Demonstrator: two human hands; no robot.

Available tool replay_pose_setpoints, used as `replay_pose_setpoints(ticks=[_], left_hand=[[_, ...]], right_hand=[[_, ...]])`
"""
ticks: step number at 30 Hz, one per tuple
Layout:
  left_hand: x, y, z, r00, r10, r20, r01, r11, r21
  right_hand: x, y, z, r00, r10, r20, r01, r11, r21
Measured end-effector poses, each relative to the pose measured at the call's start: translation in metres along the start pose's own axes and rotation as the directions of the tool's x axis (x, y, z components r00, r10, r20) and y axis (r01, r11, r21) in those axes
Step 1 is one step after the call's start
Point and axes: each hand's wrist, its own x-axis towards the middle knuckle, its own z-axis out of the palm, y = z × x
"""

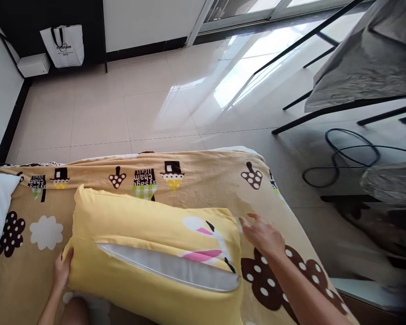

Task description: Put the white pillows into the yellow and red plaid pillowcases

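Yellow pillow [131,212] lies on a patterned blanket [206,178] | left hand [62,271] closed around its left end; right hand [264,235] at the other, hold unclear | likely light, soft, floppy, best gripped by both ends | white bag [63,48] lettered "PARK"; blanket print, upside down, reads "cham"

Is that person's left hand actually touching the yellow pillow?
Touching. The head view shows the left hand against the yellow pillow, its thumb lying on the fabric at the left-hand end with no gap between.
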Motion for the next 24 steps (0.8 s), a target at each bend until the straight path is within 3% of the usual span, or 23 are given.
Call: replay_pose_setpoints(ticks=[2,3,4,6,7,8,9,10,12,14,16,19,22,24], left_hand=[[-0.006,0.002,0.0,0.998,0.05,-0.048,-0.043,0.99,0.135],[-0.012,0.006,-0.001,0.985,0.128,-0.115,-0.102,0.972,0.212],[-0.019,0.013,-0.002,0.951,0.248,-0.184,-0.19,0.939,0.286],[-0.037,0.037,0.003,0.818,0.538,-0.203,-0.424,0.804,0.417],[-0.047,0.052,0.009,0.744,0.657,-0.125,-0.541,0.7,0.466],[-0.056,0.068,0.018,0.676,0.737,0.001,-0.64,0.587,0.495],[-0.063,0.086,0.03,0.622,0.771,0.139,-0.709,0.479,0.517],[-0.066,0.102,0.043,0.583,0.771,0.258,-0.749,0.387,0.538],[-0.061,0.132,0.069,0.559,0.731,0.392,-0.77,0.282,0.573],[-0.045,0.154,0.089,0.571,0.704,0.423,-0.763,0.265,0.589],[-0.027,0.168,0.098,0.588,0.706,0.395,-0.748,0.289,0.598],[-0.013,0.185,0.097,0.599,0.746,0.291,-0.709,0.326,0.625],[-0.012,0.202,0.091,0.58,0.792,0.191,-0.679,0.34,0.65],[-0.012,0.215,0.086,0.568,0.812,0.137,-0.668,0.357,0.653]], right_hand=[[-0.044,-0.023,0.001,0.993,-0.121,0.001,0.12,0.982,0.145],[-0.071,-0.039,0.0,0.972,-0.236,-0.009,0.23,0.937,0.263],[-0.101,-0.058,-0.002,0.923,-0.385,-0.013,0.361,0.852,0.379],[-0.157,-0.1,-0.002,0.74,-0.673,-0.006,0.567,0.619,0.544],[-0.181,-0.122,0.0,0.636,-0.771,0.0,0.625,0.516,0.585],[-0.199,-0.143,0.004,0.562,-0.827,-0.007,0.66,0.443,0.607],[-0.213,-0.162,0.009,0.536,-0.844,-0.017,0.673,0.415,0.613],[-0.221,-0.179,0.016,0.548,-0.836,-0.026,0.674,0.423,0.606],[-0.229,-0.205,0.032,0.65,-0.759,-0.034,0.639,0.521,0.566],[-0.229,-0.224,0.043,0.744,-0.668,-0.009,0.576,0.635,0.514],[-0.225,-0.237,0.048,0.784,-0.62,0.042,0.528,0.7,0.482],[-0.208,-0.257,0.045,0.734,-0.669,0.115,0.528,0.668,0.525],[-0.179,-0.28,0.043,0.658,-0.739,0.146,0.567,0.613,0.55],[-0.161,-0.295,0.045,0.638,-0.757,0.14,0.577,0.591,0.564]])
